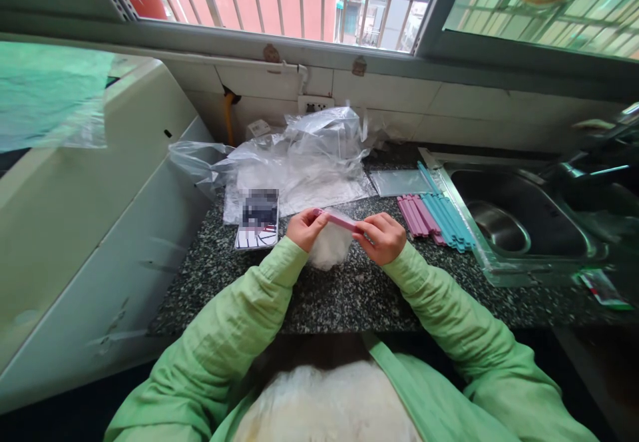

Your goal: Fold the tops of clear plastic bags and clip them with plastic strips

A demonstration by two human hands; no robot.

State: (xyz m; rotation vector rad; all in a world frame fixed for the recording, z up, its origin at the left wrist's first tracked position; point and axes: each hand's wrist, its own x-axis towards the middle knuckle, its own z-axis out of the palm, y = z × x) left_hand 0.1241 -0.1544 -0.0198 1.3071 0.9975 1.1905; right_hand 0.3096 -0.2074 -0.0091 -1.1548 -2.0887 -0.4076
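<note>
A slim pink bag sealing clip (340, 220) spans my two hands above the dark speckled counter (344, 305). My left hand (302, 229) pinches its left end between thumb and fingers. At its right end, my right hand (383, 237) grips it in the same way. Below the clip hangs a crumpled clear plastic bag (329, 249), its top edge along the clip; how firmly it is caught there I cannot tell. To the right lie several pink clips (417, 217) in a row, beside several blue clips (449, 222).
A heap of clear plastic bags (314, 162) covers the counter's back. A phone (257, 222) lies left of my hands. A flat clear packet (399, 182) sits behind the clips. The steel sink (479, 255) borders them on the right; a pale appliance (124, 136) stands left.
</note>
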